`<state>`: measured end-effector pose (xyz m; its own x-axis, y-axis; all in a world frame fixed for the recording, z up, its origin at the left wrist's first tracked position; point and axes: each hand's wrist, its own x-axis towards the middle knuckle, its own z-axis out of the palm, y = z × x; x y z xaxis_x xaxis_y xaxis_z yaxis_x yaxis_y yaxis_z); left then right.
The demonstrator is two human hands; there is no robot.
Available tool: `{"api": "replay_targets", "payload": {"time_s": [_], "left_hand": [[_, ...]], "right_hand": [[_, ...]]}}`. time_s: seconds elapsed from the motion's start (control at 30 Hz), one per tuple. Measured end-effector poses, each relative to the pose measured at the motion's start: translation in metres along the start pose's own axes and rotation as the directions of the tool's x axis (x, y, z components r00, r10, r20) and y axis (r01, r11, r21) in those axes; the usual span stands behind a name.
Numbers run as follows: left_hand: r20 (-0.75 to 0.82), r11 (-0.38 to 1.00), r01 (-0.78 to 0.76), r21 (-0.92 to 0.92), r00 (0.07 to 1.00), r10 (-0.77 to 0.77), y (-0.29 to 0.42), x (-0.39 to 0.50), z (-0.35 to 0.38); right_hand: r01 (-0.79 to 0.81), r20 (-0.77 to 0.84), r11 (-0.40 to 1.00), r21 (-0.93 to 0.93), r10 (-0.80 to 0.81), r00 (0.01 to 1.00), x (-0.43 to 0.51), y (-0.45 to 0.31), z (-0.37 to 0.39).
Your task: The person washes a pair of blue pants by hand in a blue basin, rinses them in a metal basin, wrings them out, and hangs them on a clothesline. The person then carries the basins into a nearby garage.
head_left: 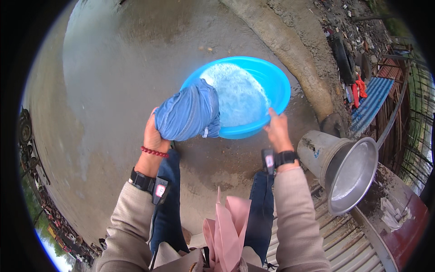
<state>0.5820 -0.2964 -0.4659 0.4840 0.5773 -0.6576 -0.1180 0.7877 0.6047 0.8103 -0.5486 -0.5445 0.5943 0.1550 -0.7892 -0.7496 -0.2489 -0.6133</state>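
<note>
A bundled blue denim garment [188,112] rests in my left hand [154,132], which grips it from the left side at the near left edge of a blue plastic basin [280,85]. White suds and cloudy water [238,95] lie inside the basin, whose left rim is partly hidden by the garment. On the near right rim of the basin is my right hand [278,129], its fingers at the edge; the grip is partly hidden.
At the right, a metal bowl [355,176] holding sudsy liquid sits on a whitish bucket [314,149]. Beside them are a slatted bench [343,238] and a dark red surface [407,231] with a crumpled cloth [392,216]. A tire [341,57] lies farther off.
</note>
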Motion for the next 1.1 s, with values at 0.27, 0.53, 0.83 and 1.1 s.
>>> {"api": "replay_targets", "payload": {"time_s": [0.27, 0.53, 0.83, 1.1], "left_hand": [[0.044, 0.990, -0.064, -0.125, 0.997, 0.070, 0.014, -0.018, 0.000], [-0.028, 0.998, -0.035, -0.043, 0.999, 0.034, 0.009, -0.025, -0.050], [-0.096, 0.983, -0.152, -0.099, 0.985, 0.142, 0.070, -0.034, -0.078], [-0.113, 0.960, -0.225, -0.165, 0.972, 0.208, 0.111, -0.056, -0.087]], "right_hand": [[-0.407, -0.141, 0.902, -0.147, 0.388, 0.911, -0.009, 0.094, -0.101], [-0.254, -0.129, 0.947, 0.197, 0.282, 0.951, -0.007, 0.183, -0.017], [0.291, -0.119, 0.949, -0.120, -0.304, 0.945, -0.013, 0.014, 0.021], [0.287, -0.152, 0.383, -0.878, -0.792, 0.591, -0.030, -0.051, -0.048]]}}
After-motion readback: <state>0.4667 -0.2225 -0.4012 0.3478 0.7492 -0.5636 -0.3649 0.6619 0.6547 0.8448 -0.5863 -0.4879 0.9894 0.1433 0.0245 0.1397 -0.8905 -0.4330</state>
